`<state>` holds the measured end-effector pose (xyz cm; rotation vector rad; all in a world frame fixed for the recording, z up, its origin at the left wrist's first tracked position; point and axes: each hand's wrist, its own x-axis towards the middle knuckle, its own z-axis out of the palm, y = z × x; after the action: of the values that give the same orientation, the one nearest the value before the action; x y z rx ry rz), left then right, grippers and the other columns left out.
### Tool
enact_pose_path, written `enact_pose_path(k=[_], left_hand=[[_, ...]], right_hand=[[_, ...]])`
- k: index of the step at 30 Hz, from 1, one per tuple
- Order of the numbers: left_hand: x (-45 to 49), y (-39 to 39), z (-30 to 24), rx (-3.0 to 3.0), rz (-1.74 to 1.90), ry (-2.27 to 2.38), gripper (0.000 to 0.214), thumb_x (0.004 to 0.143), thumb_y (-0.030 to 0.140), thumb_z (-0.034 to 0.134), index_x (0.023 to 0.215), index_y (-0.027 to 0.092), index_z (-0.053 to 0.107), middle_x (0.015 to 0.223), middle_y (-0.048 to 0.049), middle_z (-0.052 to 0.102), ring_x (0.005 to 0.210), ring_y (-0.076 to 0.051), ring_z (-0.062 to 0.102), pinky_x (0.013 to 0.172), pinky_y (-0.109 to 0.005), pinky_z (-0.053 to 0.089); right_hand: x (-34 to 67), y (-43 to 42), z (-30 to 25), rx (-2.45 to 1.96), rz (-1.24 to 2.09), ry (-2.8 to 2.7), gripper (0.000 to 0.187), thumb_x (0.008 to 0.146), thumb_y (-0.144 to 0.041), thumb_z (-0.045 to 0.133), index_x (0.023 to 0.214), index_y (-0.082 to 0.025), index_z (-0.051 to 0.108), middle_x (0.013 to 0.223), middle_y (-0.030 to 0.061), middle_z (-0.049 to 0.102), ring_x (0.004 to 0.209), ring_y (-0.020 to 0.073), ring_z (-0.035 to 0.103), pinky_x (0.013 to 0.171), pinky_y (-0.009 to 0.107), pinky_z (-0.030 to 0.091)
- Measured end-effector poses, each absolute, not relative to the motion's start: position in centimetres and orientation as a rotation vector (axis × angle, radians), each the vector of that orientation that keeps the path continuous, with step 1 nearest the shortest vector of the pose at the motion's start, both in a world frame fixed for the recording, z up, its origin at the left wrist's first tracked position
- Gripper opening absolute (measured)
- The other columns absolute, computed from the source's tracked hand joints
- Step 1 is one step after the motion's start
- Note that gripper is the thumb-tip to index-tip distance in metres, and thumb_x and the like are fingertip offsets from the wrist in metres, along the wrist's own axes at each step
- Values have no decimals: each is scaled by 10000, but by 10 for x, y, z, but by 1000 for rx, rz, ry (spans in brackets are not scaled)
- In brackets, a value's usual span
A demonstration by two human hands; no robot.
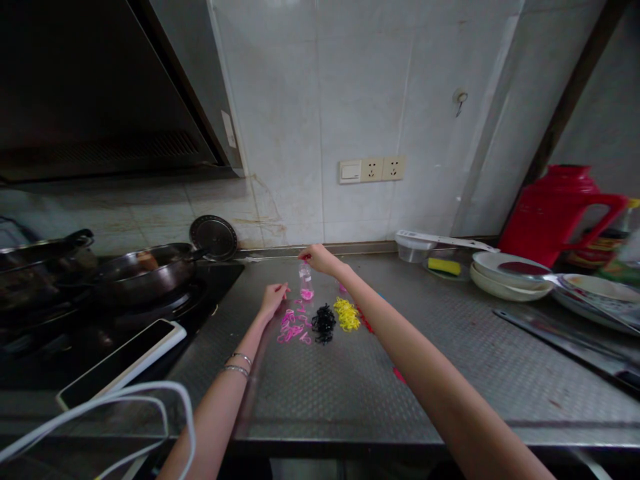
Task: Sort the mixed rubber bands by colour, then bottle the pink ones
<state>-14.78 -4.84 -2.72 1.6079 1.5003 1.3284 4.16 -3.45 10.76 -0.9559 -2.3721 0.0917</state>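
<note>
On a steel counter (450, 373) lie three small piles of rubber bands: pink (294, 328), black (324, 323) and yellow (347, 314). A small clear bottle (305, 280) with pink bands in its bottom stands just behind the pink pile. My right hand (317, 257) is pinched over the bottle's mouth; whatever is in its fingers is too small to make out. My left hand (273, 298) hovers at the far edge of the pink pile, fingers curled, pinching a pink band. Two bangles circle my left wrist.
A stove with a pan (143, 270) and a pot (40, 257) fills the left. A phone (123, 363) with a white cable lies at the counter's left edge. Plates (505, 270), a sponge, a clear tub and a red thermos jug (557, 210) stand at the right.
</note>
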Motion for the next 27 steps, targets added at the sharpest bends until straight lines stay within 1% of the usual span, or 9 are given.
enact_pose_path(k=[9,13,17,20,24,27], left_hand=[[-147,-50,-27,1589,1311,1510,385,710,473,458,645,119,594,420,37,440,341,-57,345,390,-190,250],[-146,-53,-23,1585,1299,1528,375,706,462,466,634,118,594,415,36,435,347,-58,347,390,-191,245],[-144,-57,-20,1632,1270,1503,374,686,466,487,620,117,606,414,31,451,362,-62,356,401,-192,245],[-142,-58,-19,1697,1214,1473,355,673,442,504,633,111,624,441,17,492,393,-76,392,420,-194,259],[-139,-58,-17,1898,1173,1487,265,664,343,515,656,114,647,577,-30,602,525,-120,499,518,-212,341],[-137,-60,-15,2094,1043,1504,220,652,306,524,623,132,655,617,-48,628,576,-139,524,561,-225,357]], right_hand=[[40,-36,101,-918,144,-2326,451,575,19,390,918,-88,662,832,80,662,741,139,572,675,197,405],[45,-44,103,-873,162,-2272,428,602,9,386,909,-100,663,849,77,660,756,139,572,696,206,411],[56,-69,92,-861,157,-2135,407,667,-43,421,1004,-155,620,936,58,636,816,133,557,765,229,403],[66,-88,71,-916,180,-2069,367,710,-89,436,1018,-189,609,965,53,623,841,135,549,773,241,401],[77,-99,43,-1009,208,-2039,324,715,-108,446,974,-179,627,897,54,634,788,136,558,736,236,410],[80,-98,31,-1035,222,-2052,315,715,-109,443,950,-184,640,875,48,644,784,135,563,739,234,409]])
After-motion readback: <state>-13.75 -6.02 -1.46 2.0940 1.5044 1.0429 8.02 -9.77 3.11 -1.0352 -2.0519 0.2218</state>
